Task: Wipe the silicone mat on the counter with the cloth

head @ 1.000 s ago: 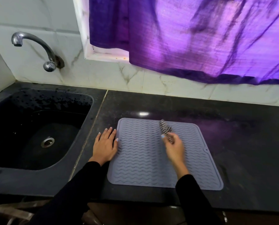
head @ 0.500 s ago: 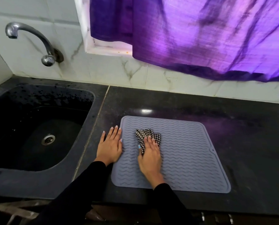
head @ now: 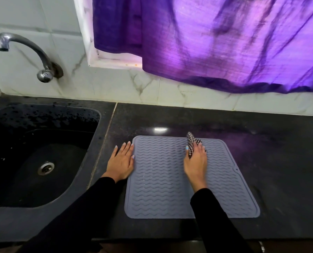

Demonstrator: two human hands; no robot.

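Observation:
A grey silicone mat (head: 159, 189) with wavy ridges lies flat on the black counter (head: 279, 161). My right hand (head: 195, 161) rests on the mat's far middle part, gripping a bunched black-and-white checked cloth (head: 191, 145) that sticks out past my fingers toward the mat's far edge. My left hand (head: 121, 161) lies flat with fingers spread on the counter, touching the mat's left edge.
A black sink (head: 33, 152) with a metal drain lies left of the mat, under a chrome tap (head: 24, 52) on the marble wall. A purple curtain (head: 215, 42) hangs over the window behind the counter.
My right hand has swept the cloth from the mat's left part to its far middle part. The left hand has stayed at the mat's left edge.

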